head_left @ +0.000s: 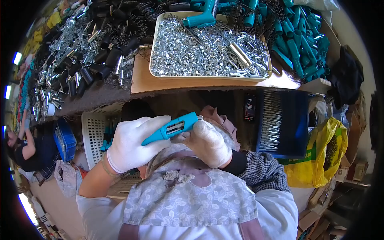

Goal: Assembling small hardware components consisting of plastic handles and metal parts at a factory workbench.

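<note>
In front of my chest, a teal plastic tool housing (173,129) is held tilted, its far end up to the right. A long window in its side shows metal rods, and a small metal tip sticks out of the upper end. My left hand (132,140), in a white glove, is closed round the housing's lower left part. My right hand (208,144), in a white glove soiled at the thumb, is closed at the upper right end, with the thumb beside the metal tip. Its other fingers are partly hidden behind the housing.
A shallow tray (151,60) of small metal parts stands on the bench ahead, with a teal pistol-shaped housing (204,16) at its back edge. Heaps of metal and black parts lie left, teal housings (296,48) right. A blue bin (292,140) holds metal rods; a white basket (90,136) stands left.
</note>
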`<state>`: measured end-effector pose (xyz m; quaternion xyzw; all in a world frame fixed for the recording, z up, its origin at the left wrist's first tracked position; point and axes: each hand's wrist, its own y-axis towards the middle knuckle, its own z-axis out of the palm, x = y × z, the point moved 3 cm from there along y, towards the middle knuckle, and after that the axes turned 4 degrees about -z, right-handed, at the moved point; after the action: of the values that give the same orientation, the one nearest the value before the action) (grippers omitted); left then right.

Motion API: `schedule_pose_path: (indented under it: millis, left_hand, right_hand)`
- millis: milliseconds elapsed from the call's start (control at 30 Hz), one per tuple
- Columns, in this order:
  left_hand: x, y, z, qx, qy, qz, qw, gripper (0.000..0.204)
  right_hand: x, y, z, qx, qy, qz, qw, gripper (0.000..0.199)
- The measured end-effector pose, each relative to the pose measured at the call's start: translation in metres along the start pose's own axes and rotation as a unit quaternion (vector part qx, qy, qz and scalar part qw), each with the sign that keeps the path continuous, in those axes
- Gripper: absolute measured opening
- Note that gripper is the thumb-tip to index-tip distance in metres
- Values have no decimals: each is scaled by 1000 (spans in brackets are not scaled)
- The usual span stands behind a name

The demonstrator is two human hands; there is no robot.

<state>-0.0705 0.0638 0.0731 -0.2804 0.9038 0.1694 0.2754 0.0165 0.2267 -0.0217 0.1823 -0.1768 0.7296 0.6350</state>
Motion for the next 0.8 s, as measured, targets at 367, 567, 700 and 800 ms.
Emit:
schedule_pose_path:
  millis: [367,567,700,800]
  left_hand:
    - [-53,37,-85,-165,263,182,933,64]
    - [-74,47,-111,-186,271,153,932,56]
    - [-83,49,-121,-187,284,177,924,56]
    - [-89,52,-126,-179,296,175,922,56]
  right_hand:
    - [77,57,81,129,-53,-134,981,55]
    - [107,73,96,98,-92,-230,964,49]
    - [114,78,106,91,-63,-253,961,37]
    - [118,79,109,68,-73,-272,957,39]
